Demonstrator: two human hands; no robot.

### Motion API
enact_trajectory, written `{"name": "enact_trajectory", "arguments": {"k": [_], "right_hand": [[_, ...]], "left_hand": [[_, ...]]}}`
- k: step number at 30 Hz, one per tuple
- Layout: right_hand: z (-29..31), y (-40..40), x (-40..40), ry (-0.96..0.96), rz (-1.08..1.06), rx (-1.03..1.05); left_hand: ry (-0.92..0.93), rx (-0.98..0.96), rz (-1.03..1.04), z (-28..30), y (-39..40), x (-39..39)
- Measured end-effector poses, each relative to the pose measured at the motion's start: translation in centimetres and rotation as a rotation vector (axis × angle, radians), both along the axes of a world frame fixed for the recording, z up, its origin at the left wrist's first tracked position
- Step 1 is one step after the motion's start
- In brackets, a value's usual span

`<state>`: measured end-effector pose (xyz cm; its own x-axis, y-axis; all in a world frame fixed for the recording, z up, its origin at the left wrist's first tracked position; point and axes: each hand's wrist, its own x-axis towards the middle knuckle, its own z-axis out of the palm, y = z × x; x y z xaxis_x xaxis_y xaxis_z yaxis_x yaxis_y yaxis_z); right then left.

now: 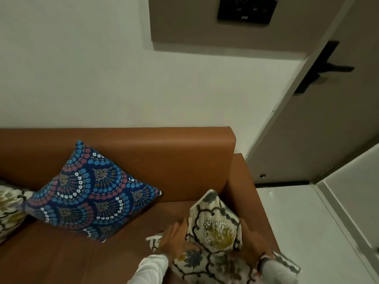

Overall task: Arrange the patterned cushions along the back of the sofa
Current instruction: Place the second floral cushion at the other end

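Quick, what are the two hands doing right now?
Left hand: pressed on the cream floral cushion, fingers closed around its side.
Right hand: gripping the same cushion's other side.

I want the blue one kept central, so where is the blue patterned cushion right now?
In the head view the blue patterned cushion leans on one corner against the sofa backrest, left of centre, between a cream cushion at the left edge and the cream floral cushion in both hands.

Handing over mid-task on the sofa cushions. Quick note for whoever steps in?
Left hand and right hand: both gripping the cream floral cushion, one per side, at the sofa's right end by the armrest.
Done: blue patterned cushion leans on the backrest; another cream cushion sits at the left frame edge.
Left: stand the held cushion against the backrest.
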<state>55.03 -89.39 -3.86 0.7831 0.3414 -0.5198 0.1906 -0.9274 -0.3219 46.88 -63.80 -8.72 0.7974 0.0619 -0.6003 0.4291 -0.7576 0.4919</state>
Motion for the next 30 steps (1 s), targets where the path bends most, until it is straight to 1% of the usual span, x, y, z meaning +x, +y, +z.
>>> {"name": "enact_trajectory", "arguments": {"k": [2,5,10,13,18,21,23,26,30], "right_hand": [[0.8,0.8,2.5,-0.019,0.000,-0.039],[2.5,2.0,6.6,-0.059,-0.001,0.018],[3.9,4.0,12.5,-0.122,0.008,0.099],[3.5,5.3,15.9,-0.114,0.058,0.126],[1.6,6.8,18.6,-0.100,0.096,0.185],[0.6,7.3,20.1,-0.074,0.089,0.158],[0.1,7.5,20.6,-0.109,0.073,0.125],[-0.5,7.7,20.6,-0.225,0.075,0.091],[-1.5,7.8,19.8,-0.335,0.056,0.147]], "left_hand": [[-0.031,0.010,-0.017,1.6,0.8,1.7],[-0.122,0.065,-0.041,4.4,2.0,4.9],[-0.243,0.185,-0.036,6.3,3.4,9.5],[-0.249,0.276,-0.012,6.1,4.0,12.0],[-0.193,0.356,0.039,4.7,5.0,14.2],[-0.184,0.396,0.074,4.0,5.1,15.1],[-0.196,0.404,0.096,3.6,5.3,15.6],[-0.234,0.421,0.101,3.3,5.5,16.0],[-0.318,0.465,0.159,2.6,5.1,15.2]]}}
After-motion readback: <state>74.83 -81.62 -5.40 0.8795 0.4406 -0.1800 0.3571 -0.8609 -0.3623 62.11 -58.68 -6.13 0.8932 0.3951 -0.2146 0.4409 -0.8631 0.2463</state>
